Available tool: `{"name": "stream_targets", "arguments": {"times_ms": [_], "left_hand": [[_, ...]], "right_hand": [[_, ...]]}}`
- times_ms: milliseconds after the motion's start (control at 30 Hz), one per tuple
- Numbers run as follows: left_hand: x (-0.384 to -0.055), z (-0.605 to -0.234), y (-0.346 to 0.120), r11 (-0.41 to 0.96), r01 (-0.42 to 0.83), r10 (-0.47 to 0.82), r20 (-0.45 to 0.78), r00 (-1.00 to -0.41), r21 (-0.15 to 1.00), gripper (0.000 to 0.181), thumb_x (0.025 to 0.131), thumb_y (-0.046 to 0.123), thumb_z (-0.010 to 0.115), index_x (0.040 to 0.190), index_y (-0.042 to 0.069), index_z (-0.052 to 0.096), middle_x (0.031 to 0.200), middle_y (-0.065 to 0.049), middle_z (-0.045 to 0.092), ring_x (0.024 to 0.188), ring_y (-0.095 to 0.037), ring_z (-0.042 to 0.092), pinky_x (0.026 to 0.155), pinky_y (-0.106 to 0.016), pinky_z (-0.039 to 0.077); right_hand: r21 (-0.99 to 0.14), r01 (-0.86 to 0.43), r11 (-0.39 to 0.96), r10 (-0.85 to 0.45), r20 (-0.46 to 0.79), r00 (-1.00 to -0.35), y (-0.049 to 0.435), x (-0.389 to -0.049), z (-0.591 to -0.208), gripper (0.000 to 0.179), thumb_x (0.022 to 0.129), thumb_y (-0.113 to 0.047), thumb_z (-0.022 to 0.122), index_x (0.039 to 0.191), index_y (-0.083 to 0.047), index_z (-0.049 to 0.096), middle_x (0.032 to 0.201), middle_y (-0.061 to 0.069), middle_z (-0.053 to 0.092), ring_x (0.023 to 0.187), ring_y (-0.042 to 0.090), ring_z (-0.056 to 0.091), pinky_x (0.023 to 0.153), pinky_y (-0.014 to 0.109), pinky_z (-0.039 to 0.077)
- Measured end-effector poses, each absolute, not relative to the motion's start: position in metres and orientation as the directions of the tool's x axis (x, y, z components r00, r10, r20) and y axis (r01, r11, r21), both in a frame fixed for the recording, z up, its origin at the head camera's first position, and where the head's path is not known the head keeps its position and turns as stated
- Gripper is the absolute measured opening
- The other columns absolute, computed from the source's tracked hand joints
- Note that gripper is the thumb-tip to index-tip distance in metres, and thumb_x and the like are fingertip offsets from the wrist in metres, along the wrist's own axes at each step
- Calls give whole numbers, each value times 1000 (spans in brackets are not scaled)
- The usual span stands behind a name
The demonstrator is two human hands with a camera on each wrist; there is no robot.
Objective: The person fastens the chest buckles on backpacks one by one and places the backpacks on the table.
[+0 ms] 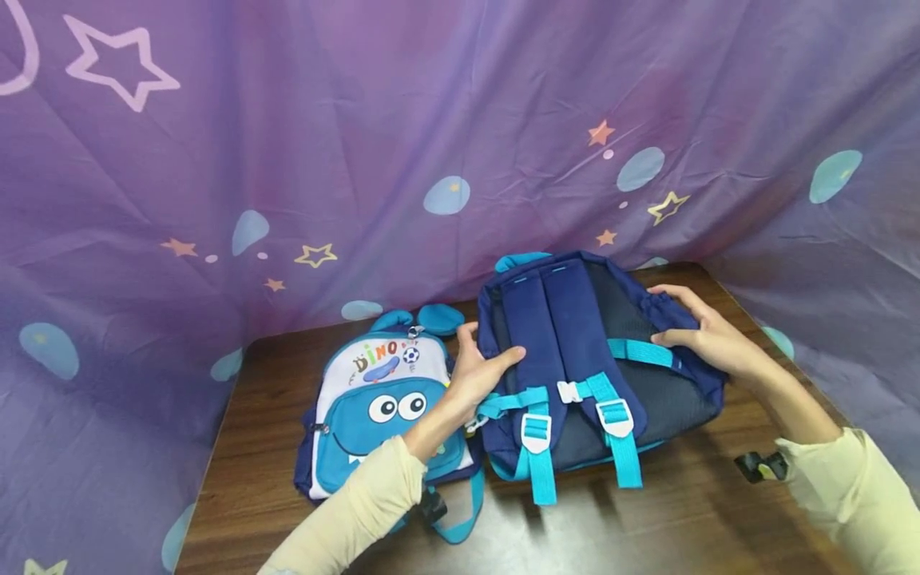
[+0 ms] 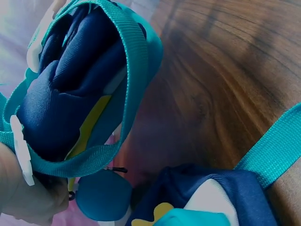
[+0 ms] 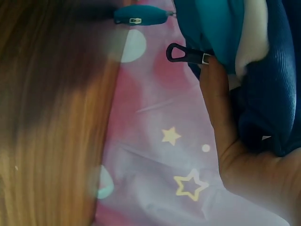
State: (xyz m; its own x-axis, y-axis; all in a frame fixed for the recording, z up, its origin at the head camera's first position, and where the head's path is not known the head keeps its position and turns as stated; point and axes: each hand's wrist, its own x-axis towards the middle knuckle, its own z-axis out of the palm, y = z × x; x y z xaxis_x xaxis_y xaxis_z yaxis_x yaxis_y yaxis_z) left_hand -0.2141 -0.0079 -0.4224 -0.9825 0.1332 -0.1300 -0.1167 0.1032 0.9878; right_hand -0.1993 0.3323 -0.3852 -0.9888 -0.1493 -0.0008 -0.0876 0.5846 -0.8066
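Observation:
Both hands hold a navy backpack between them, its strap side facing me and tilted above the table. My left hand grips its left side, thumb over the edge by a shoulder strap. On the opposite side my right hand grips the edge, thumb in front near a turquoise strap. White buckles and loose turquoise strap ends hang at the bottom. In the right wrist view, a finger of the right hand lies beside a dark zipper pull. The backpack's front is hidden in the head view.
A second backpack, white and blue with a cartoon dino face, lies on the wooden table to the left, partly behind my left forearm. Its turquoise strap trails toward me. A purple patterned curtain hangs behind the table and along its sides.

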Motion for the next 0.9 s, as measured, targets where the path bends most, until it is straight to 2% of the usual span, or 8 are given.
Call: {"name": "stream_targets", "arguments": {"times_ms": [233,333,467,600,733,900], "left_hand": [[-214,-432,-6,163,-125,109,-143,-984,979,76,83,33,80,139,18,32,137,-14,52,125,-30,52,106,-42,42],[-214,-435,-4,184,-138,108,-159,-981,973,78,83,35,80,141,18,31,138,-15,52,126,-30,51,107,-43,41],[-215,-438,-2,191,-133,105,-155,-982,973,79,83,34,80,142,17,31,138,-15,52,125,-31,52,107,-43,43],[-217,-443,0,196,-107,100,-128,-987,975,78,83,33,80,142,16,31,138,-16,52,126,-31,52,107,-44,43],[-215,-449,2,237,-101,91,-125,-988,966,82,83,32,80,145,14,29,140,-19,48,129,-33,49,108,-46,41],[-211,-453,3,262,-111,78,-135,-988,959,86,82,31,80,148,14,28,143,-20,44,131,-34,46,110,-48,39]], "right_hand": [[-841,-70,536,-159,-19,-987,332,-198,-401,63,95,-20,67,148,-19,33,138,5,40,111,-1,42,87,15,35],[-854,-26,520,-152,-62,-986,334,-198,-406,65,95,-21,66,149,-20,31,140,6,38,112,4,43,86,15,36],[-853,38,520,-129,-123,-984,334,-199,-413,70,95,-24,66,152,-21,26,152,12,28,125,19,36,93,26,33],[-855,40,517,-111,-113,-987,333,-201,-419,72,94,-22,67,153,-18,25,157,16,22,132,29,30,97,36,29],[-848,14,530,-108,-84,-991,332,-200,-424,74,93,-19,68,153,-14,25,155,18,25,130,27,33,96,33,31],[-848,-4,530,-102,-59,-993,332,-200,-433,73,92,-16,69,152,-12,27,153,17,29,126,18,36,95,27,30]]}}
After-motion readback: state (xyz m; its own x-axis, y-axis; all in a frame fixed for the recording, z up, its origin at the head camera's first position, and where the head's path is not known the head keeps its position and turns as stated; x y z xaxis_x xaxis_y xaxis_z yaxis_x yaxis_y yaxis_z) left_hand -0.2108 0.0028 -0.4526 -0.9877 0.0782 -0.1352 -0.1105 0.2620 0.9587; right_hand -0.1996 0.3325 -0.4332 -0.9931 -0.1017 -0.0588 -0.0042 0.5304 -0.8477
